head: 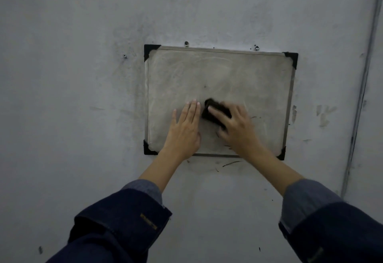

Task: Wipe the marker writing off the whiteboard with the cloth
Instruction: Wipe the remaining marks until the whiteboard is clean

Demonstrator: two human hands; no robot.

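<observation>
Hands on whiteboard (217, 71): left hand (184, 130) flat, right hand (236, 125) gripping cloth (213, 111).

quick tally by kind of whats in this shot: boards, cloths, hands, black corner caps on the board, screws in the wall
whiteboard: 1
dark cloth: 1
hands: 2, left hand and right hand
black corner caps: 4, e.g. top left
screws in the wall: 3, e.g.
total: 11
</observation>
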